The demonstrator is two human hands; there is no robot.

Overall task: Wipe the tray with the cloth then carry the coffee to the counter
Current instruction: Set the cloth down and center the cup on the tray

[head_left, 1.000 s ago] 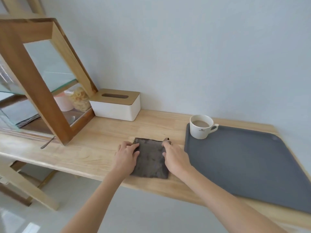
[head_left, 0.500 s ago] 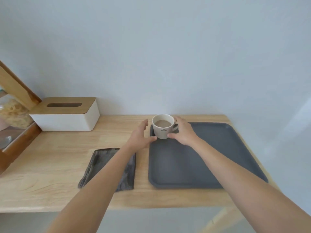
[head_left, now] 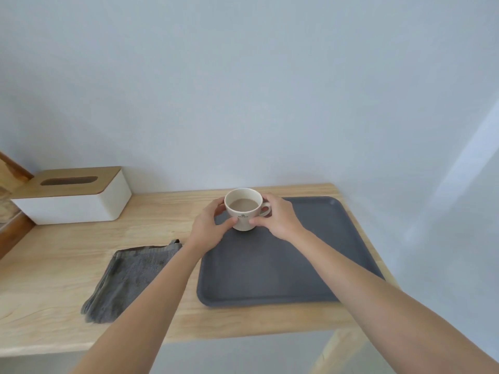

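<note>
A white cup of milky coffee [head_left: 243,210] is at the far left corner of the dark grey tray [head_left: 283,268]; whether its base touches the tray I cannot tell. My left hand [head_left: 209,229] wraps its left side and my right hand [head_left: 278,218] holds its right side by the handle. A folded dark grey cloth [head_left: 129,279] lies flat on the wooden table [head_left: 54,265], left of the tray, under my left forearm.
A white tissue box with a wooden lid [head_left: 73,195] stands at the back left against the wall. A wooden frame edge [head_left: 10,168] shows at the far left. The table's front edge and a leg [head_left: 337,349] are near me.
Both hands left the cloth and went to the cup; half a second ago they were just reaching it, now both are closed around it. The view swung right toward the tray.
</note>
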